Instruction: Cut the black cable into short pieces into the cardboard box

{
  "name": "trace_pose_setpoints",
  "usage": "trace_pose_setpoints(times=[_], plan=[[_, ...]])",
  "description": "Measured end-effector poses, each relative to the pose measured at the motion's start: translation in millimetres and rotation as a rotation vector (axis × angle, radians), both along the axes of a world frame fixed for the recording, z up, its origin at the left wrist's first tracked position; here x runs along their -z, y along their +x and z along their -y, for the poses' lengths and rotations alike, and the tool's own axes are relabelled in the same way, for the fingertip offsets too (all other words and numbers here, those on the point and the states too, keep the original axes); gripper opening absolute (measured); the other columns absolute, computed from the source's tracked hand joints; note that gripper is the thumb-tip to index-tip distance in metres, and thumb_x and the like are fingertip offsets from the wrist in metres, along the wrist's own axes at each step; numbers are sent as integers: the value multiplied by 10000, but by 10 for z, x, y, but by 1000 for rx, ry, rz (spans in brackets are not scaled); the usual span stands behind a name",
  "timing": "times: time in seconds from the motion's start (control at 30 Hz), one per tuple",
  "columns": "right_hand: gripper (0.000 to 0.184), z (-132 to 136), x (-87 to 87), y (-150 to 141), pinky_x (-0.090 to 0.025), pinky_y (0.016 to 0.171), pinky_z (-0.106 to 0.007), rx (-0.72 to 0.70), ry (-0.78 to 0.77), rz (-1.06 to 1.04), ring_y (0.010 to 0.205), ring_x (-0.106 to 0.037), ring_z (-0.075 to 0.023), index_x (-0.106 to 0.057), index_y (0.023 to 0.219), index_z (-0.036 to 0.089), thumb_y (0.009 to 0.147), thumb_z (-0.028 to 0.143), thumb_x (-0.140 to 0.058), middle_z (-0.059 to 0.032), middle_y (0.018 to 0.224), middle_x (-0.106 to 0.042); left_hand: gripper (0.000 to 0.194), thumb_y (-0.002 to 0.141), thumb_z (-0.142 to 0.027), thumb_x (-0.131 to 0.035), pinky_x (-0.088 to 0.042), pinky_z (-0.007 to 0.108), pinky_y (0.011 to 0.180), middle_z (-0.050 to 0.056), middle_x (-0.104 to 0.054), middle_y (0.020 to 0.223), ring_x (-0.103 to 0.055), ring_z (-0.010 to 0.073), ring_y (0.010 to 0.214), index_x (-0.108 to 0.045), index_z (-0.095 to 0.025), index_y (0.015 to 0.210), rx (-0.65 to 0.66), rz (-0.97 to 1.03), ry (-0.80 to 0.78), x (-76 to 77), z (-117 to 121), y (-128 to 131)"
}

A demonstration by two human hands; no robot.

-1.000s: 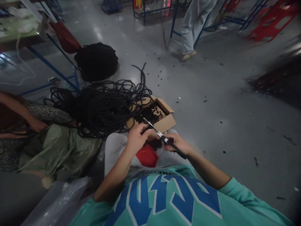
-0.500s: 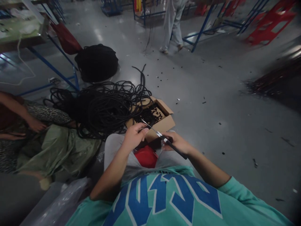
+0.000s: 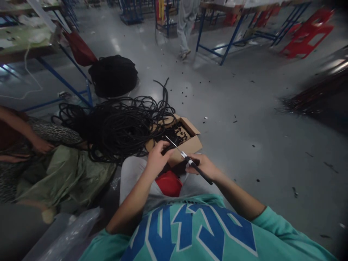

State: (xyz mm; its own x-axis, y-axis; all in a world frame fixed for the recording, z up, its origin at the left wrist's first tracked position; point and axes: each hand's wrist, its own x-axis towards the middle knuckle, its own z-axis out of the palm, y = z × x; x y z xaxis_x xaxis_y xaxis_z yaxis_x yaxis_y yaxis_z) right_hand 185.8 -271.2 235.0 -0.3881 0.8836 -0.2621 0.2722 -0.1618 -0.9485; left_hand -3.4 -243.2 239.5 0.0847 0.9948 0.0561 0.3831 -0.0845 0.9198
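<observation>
My right hand [image 3: 202,165] is wrapped round a pair of scissors [image 3: 187,156] with black handles. Their slim metal blades point forward and left, over the near side of an open cardboard box [image 3: 191,144]. Close to the blades, my left hand [image 3: 157,157] is closed, thumb against fingers, on a dark length of black cord [image 3: 169,148]; most of it is hidden. Small black cut pieces [image 3: 176,136] lie inside the box. A large tangle of black cord [image 3: 119,125] spreads on the floor to the left and overlaps the box.
Between my knees is a red object [image 3: 168,183]. Another person's hand [image 3: 42,145] rests at the left near green cloth [image 3: 65,170]. A black bundle [image 3: 113,75] stands behind the cord. Farther off are blue-legged tables [image 3: 233,40], a red stool [image 3: 310,34] and a walking person [image 3: 185,29].
My left hand has shifted slightly right, and more dark cord shows between its fingers. The scissors stay nearly in place. The walking person in the background has moved left.
</observation>
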Motion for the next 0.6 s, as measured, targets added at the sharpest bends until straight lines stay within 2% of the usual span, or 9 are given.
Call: trace_pose_setpoints(times=[0.1,0.27,0.33,0.43,0.53,0.6], plan=[[434,-10,18,1,-378,533,-228,-50,-106,-93,564,-490,-109,-613,1000,151,592,298,-636,5,683,-581,176,707,-254,-559,-440,309,775,44,-664,883,-594,182,844,-617,-180,856,-34,-146,43,-35,-4,-6],[504,-39,-2,-5,-397,609,-246,-52,-36,-42,648,-509,-128,-580,1065,159,575,245,-659,0,745,-586,192,705,-230,-544,-444,306,780,46,-677,908,-598,197,871,-653,-186,857,-4,-225,69,-126,-27,-26],[523,-47,-25,-12,-401,634,-255,-63,-13,-4,670,-516,-136,-566,1091,158,582,235,-655,-2,762,-590,200,711,-244,-534,-448,294,752,41,-681,855,-602,187,825,-659,-185,855,21,-212,58,-134,-22,-24],[523,-46,-58,-30,-406,691,-267,-46,47,32,740,-536,-154,-568,1096,171,583,228,-653,-10,836,-611,220,720,-266,-515,-442,257,628,17,-643,650,-582,147,629,-653,-166,860,37,-143,-13,-114,-13,-17],[434,-31,-71,-54,-406,722,-271,1,119,105,777,-551,-169,-619,1011,177,579,216,-641,-8,855,-629,218,722,-268,-501,-392,223,510,-25,-552,500,-492,98,443,-633,-147,847,53,-31,-115,-76,-26,-25],[386,-21,-65,-67,-407,712,-266,31,152,150,757,-557,-167,-639,962,169,577,197,-621,-3,816,-633,189,725,-285,-497,-358,208,466,-39,-507,461,-446,78,392,-611,-142,771,73,52,-162,-45,-49,-44]])
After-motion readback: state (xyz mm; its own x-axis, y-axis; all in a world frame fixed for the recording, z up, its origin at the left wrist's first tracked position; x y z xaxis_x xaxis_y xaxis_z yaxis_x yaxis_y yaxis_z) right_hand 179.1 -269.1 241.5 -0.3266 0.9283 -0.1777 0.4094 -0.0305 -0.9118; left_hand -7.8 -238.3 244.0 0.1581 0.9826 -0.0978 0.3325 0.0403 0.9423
